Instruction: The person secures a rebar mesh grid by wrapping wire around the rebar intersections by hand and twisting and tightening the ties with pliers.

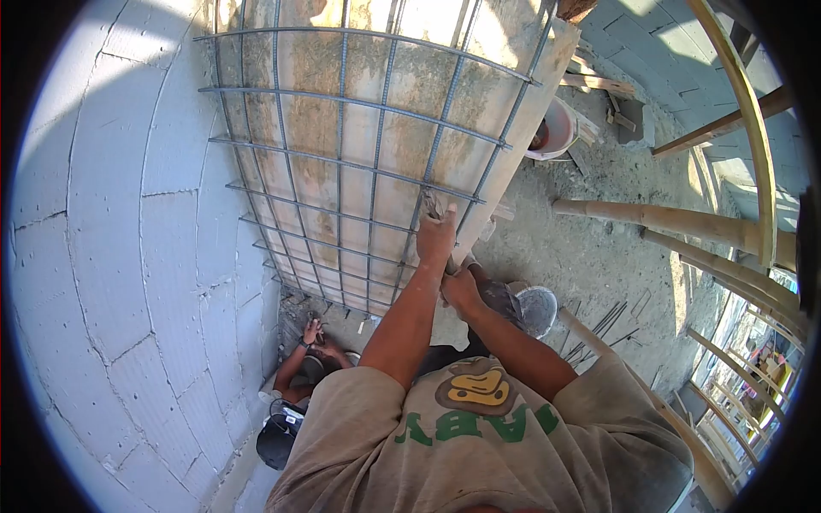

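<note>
A steel rebar grid [339, 169] lies against a stained wooden panel [402, 156]. My left hand [436, 238] is closed at the grid's lower right part, by a bar crossing, with a small greyish item at its fingertips that is too small to name. Just below and to the right, my right hand [462, 289] is closed near the panel's right edge, around something dark that is mostly hidden.
A co-worker's hands [315, 335] and dark cap [278, 440] show at lower left, beside the block wall [120, 256]. Buckets [560, 128] [537, 310], loose rods [603, 329] and timber poles [684, 221] stand or lie to the right.
</note>
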The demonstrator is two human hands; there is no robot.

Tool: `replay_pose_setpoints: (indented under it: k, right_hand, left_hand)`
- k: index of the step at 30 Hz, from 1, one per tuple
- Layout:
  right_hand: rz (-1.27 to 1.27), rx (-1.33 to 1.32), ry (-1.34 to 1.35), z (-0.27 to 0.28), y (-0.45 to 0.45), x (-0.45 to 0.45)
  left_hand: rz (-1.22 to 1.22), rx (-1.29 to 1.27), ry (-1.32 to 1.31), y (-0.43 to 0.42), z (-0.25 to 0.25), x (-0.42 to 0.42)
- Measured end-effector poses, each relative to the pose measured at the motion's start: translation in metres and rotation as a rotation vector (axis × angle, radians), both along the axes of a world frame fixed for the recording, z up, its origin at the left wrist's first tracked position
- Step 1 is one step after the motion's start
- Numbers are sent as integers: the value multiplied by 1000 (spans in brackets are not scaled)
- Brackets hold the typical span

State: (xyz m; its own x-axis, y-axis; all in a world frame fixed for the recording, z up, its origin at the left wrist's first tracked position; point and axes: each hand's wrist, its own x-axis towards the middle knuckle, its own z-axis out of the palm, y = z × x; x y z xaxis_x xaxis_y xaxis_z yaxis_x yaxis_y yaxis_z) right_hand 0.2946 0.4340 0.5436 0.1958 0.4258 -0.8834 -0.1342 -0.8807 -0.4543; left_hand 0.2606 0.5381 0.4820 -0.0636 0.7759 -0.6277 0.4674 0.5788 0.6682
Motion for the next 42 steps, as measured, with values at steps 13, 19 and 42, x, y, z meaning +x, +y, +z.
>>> replay_pose_setpoints:
  k: [13,19,42]
  right_hand:
    - [43,30,392,46,18,45]
    - [262,170,-488,-17,-5,2]
    - [300,154,-210,18,3,18]
  left_hand:
    - [334,-508,-815,14,30,-14]
    - [183,-113,-139,3,-9,11]
    - [137,-256,-218,13,-17,6]
